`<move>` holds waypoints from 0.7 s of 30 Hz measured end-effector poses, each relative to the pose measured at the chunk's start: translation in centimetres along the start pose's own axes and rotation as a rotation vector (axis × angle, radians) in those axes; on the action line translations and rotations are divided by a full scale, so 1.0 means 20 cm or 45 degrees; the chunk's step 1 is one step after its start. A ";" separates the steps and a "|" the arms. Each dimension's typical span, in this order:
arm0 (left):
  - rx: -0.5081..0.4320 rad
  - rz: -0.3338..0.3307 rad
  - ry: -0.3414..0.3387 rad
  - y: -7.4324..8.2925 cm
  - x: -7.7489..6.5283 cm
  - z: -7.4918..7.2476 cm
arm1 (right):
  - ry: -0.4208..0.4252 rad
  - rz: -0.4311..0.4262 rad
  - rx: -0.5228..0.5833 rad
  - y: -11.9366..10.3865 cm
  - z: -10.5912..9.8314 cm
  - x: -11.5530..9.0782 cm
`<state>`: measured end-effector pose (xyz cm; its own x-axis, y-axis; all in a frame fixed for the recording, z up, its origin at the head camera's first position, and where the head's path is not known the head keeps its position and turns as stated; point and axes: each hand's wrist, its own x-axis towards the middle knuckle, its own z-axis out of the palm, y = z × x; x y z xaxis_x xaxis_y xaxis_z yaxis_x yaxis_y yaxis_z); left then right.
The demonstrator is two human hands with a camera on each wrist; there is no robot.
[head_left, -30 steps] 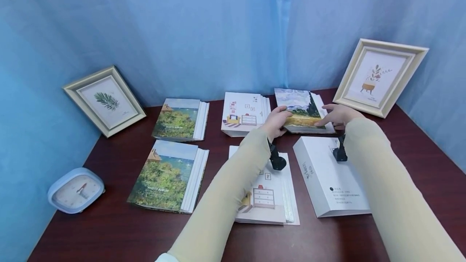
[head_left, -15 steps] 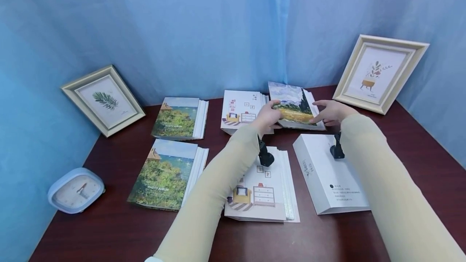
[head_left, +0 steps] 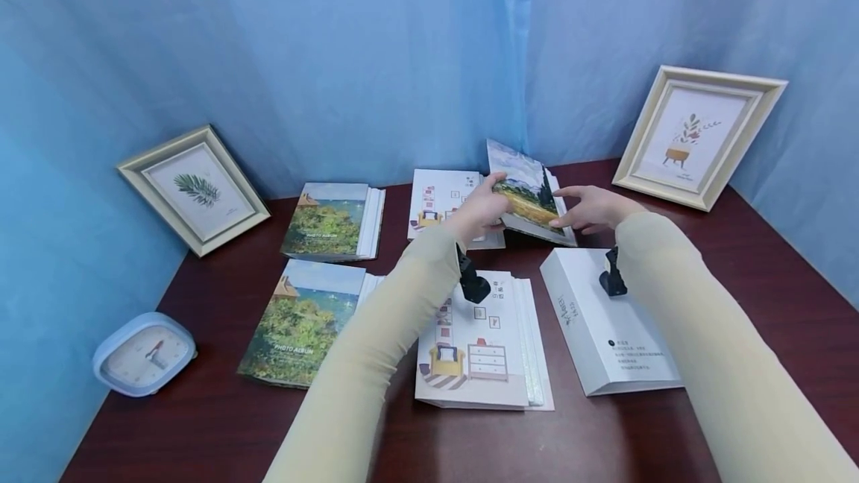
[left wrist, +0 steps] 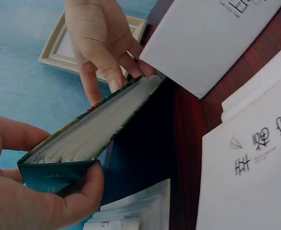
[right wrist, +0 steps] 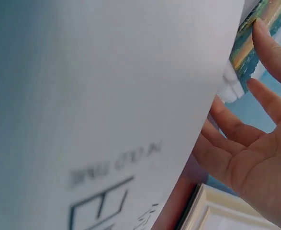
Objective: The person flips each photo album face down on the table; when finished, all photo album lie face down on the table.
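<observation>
The left sleeve [head_left: 362,356] and right sleeve [head_left: 705,319] are of plain, pale cream cloth, long and rather close-fitting, with soft folds along the left one. A black wrist mount [head_left: 473,285] with a rounded end shows at the left cuff [head_left: 439,235], and a blockier black device [head_left: 611,278] at the right cuff [head_left: 634,233]. Beyond the cuffs, the left hand [head_left: 479,209] and right hand [head_left: 592,209] are bare

Soft, even light, faint tabletop [head_left: 530,442] sheen

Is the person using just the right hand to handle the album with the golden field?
No, the left wrist view shows the left hand gripping the album at its spine.
</observation>
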<state>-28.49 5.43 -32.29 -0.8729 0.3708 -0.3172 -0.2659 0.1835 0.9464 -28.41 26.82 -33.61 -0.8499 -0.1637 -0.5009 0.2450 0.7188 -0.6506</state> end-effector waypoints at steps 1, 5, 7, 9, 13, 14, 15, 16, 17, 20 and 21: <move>0.008 -0.004 -0.008 0.00 0.00 -0.01 | 0.000 -0.003 -0.008 -0.01 0.01 0.00; 0.021 -0.012 -0.024 0.03 -0.01 -0.04 | -0.018 -0.003 -0.038 -0.03 0.02 0.01; 0.030 -0.015 -0.032 0.04 -0.01 -0.04 | -0.027 -0.005 -0.049 -0.04 0.03 0.00; 0.047 -0.020 -0.037 0.05 -0.02 -0.05 | -0.031 -0.019 -0.057 -0.05 0.03 0.00; 0.081 -0.018 -0.013 0.07 -0.03 -0.06 | 0.045 -0.088 -0.085 -0.08 0.05 0.00; 0.086 -0.016 0.000 0.08 -0.04 -0.07 | 0.078 -0.112 -0.093 -0.08 0.06 0.01; 0.092 -0.013 0.009 0.08 -0.04 -0.07 | 0.109 -0.135 -0.101 -0.09 0.06 0.01; 0.096 -0.009 0.018 0.09 -0.04 -0.07 | 0.137 -0.157 -0.105 -0.10 0.07 0.02; 0.104 -0.003 0.027 0.10 -0.04 -0.07 | 0.157 -0.176 -0.104 -0.11 0.07 0.02; 0.126 0.026 0.044 0.11 -0.05 -0.07 | 0.158 -0.206 -0.079 -0.14 0.07 0.02; 0.138 0.040 0.043 0.12 -0.05 -0.07 | 0.143 -0.207 -0.062 -0.15 0.07 0.01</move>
<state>-28.82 4.25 -29.71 -0.8938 0.3477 -0.2831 -0.1936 0.2703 0.9431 -28.68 23.64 -32.66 -0.9238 -0.2056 -0.3229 0.0801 0.7212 -0.6881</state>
